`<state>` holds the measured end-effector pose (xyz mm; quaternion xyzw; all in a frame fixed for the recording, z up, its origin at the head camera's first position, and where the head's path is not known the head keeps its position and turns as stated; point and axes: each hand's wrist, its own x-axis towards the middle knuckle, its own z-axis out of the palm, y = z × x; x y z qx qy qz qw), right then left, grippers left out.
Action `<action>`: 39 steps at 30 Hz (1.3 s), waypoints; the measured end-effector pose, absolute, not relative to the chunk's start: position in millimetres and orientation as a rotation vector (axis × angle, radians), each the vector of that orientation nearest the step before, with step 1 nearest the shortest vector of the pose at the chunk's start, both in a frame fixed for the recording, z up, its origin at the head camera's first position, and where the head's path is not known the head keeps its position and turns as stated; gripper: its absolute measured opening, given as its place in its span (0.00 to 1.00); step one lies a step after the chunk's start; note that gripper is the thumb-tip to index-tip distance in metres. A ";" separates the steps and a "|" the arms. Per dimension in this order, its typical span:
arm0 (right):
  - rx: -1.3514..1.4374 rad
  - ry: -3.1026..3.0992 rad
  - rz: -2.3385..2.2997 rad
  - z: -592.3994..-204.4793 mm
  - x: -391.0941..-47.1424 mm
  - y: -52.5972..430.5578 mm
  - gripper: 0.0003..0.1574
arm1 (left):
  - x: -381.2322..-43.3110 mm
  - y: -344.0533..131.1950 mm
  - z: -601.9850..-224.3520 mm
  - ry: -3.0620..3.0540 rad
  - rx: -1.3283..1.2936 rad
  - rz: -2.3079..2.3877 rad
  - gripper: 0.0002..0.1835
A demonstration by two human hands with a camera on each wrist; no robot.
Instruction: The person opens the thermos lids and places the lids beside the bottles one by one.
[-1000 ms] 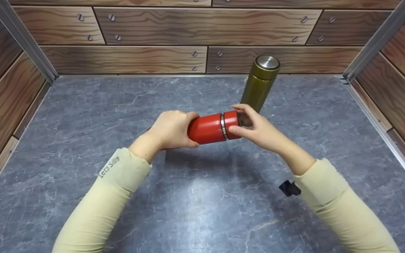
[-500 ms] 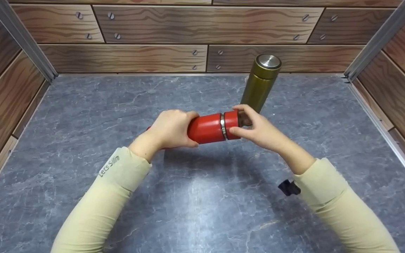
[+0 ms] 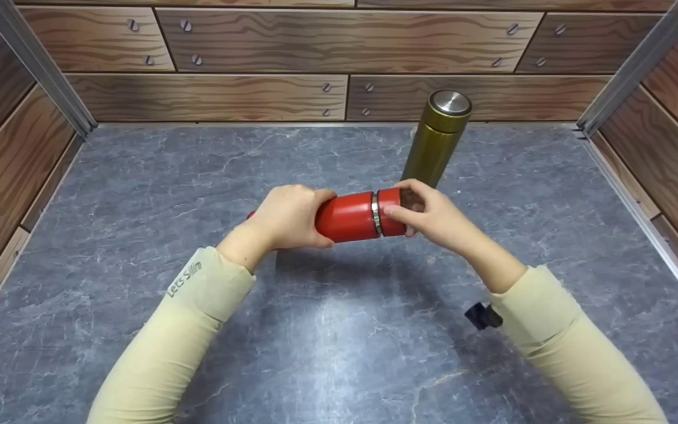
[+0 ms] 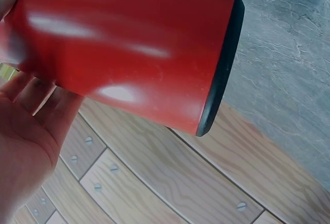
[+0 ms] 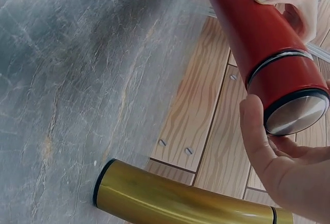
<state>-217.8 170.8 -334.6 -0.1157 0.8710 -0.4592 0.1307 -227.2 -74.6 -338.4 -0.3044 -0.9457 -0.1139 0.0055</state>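
Ok so the person is using both hands on a single thing here: the red flask (image 3: 348,217), which is hanging above the tabletop (image 3: 168,176), on the near side of the gold flask (image 3: 433,147) and a bit to its left. The gold flask is standing upright, and the right wrist view is showing it apart from the hands. The key bit is the red flask's long axis: it's running pretty much sideways, lid (image 3: 390,198) pointing towards the gold flask's side, black base (image 4: 224,69) pointing away from it. The left hand (image 3: 292,215) is wrapping around the body, further left of the gold flask. The right hand (image 3: 442,218) is sitting just this side of the gold flask, thumb and fingers clamping the lid, so of the 2 hands it's the nearer to the lid. A silver ring (image 3: 375,214) is showing between lid and body, but whether the lid is sitting tight or loose, nobody's telling from these views.
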 end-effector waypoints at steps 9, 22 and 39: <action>-0.387 2.554 -1.356 -334.6 -217.6 172.4 0.31 | -227.0 -75.7 -337.0 -2.961 -0.966 -0.365 0.29; -0.352 2.550 -1.395 -331.7 -217.4 179.3 0.32 | -228.0 -78.8 -337.4 -2.961 -0.948 -0.372 0.30; -0.454 2.490 -1.294 -340.4 -215.4 186.5 0.44 | -232.3 -87.7 -333.1 -2.939 -0.802 -0.458 0.34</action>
